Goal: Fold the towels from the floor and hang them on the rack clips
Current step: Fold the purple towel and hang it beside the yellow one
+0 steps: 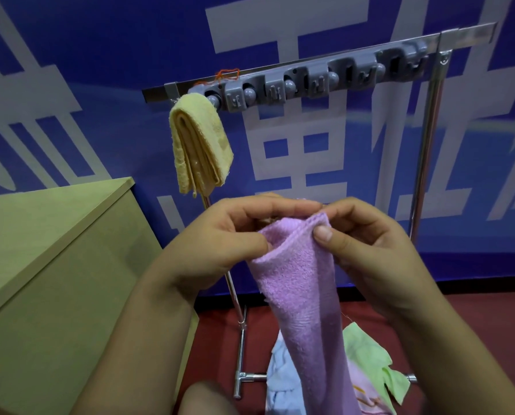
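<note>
Large white characters on the blue backdrop [325,181] — cropped, none readable.

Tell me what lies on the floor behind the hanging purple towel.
Behind the purple towel, a light blue towel and a green towel lie crumpled on the red floor. The purple towel covers their middle, so anything between them is hidden.

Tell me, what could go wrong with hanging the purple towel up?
1. Both hands, left hand and right hand, pinch only the top edge of the purple towel; its loose fold might open.
2. Its long tail hangs toward the floor towels and may snag them.
3. It may crowd the yellow towel if clipped beside it.
</note>
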